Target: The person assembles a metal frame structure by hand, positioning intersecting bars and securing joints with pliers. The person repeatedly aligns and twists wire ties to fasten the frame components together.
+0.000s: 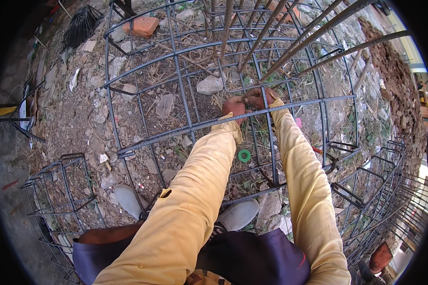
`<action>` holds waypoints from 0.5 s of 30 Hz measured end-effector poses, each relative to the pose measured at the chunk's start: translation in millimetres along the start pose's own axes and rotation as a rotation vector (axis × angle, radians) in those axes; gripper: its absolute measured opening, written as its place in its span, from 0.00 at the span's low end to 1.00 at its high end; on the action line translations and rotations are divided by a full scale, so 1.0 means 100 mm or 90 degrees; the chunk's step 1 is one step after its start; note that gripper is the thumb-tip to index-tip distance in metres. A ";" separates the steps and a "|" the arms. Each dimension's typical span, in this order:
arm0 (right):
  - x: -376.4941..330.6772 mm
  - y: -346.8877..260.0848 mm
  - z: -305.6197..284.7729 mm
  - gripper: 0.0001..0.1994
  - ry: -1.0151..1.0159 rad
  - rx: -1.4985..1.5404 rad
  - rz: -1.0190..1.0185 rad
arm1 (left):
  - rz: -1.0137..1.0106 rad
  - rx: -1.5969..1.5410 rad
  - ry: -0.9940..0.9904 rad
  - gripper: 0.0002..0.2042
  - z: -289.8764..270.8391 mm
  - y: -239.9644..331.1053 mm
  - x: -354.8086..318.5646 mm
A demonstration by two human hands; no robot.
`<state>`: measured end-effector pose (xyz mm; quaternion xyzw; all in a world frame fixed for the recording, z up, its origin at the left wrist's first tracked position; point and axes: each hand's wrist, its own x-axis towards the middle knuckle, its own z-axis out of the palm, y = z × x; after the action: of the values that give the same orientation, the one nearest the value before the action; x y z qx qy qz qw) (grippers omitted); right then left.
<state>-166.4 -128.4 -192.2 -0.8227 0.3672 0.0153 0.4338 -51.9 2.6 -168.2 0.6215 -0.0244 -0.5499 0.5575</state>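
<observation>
Rubbly dirt grnd (92, 156) is overlaid by rebar cage (191, 127), flanked by other cages (348, 195); L hand (235, 107) & R hand (260, 99) are set amid bars (322, 100), fingers curled, grip can't be told.

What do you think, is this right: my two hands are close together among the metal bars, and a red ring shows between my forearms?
Not quite: the head view shows that the ring is green, not red. The rest stands: your left hand and right hand are close together among the metal bars, with the ring showing between your forearms.
</observation>
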 end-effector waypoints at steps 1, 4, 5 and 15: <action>-0.01 -0.13 0.04 0.13 0.007 -0.021 -0.032 | 0.005 0.010 0.008 0.11 -0.08 -0.03 0.03; -0.11 -0.21 0.04 0.13 0.037 -0.088 -0.078 | 0.011 0.021 0.003 0.11 -0.08 -0.08 0.08; -0.13 -0.22 0.03 0.12 0.045 -0.109 -0.088 | 0.011 0.023 0.001 0.11 -0.07 -0.09 0.09; -0.22 -0.30 -0.01 0.12 -0.016 -0.008 -0.054 | 0.072 0.107 -0.009 0.11 -0.16 -0.21 0.23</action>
<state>-164.3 -105.0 -162.9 -0.8401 0.3264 0.0096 0.4332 -43.3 6.7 -201.9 0.6601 -0.1093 -0.5177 0.5333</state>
